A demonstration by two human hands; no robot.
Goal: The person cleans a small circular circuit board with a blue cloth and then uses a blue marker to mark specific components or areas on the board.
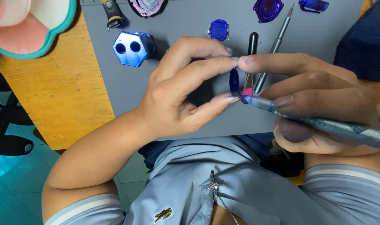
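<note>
My left hand (179, 89) pinches a small blue translucent part (234, 81) edge-on between index finger and thumb, just above the grey mat (173, 25). My right hand (319, 100) grips a grey-blue pen-like tool (323, 124) whose blue-stained tip touches the lower end of that part. My right index fingertip meets my left one above the part.
On the mat lie a blue hexagonal block with two holes (133, 48), a small blue piece (218, 30), a black-handled tool (252, 50), a thin metal screwdriver (277, 41) and purple plastic pieces (267, 9). A teal-rimmed pink object (31, 29) sits on the yellow wooden table (52, 96).
</note>
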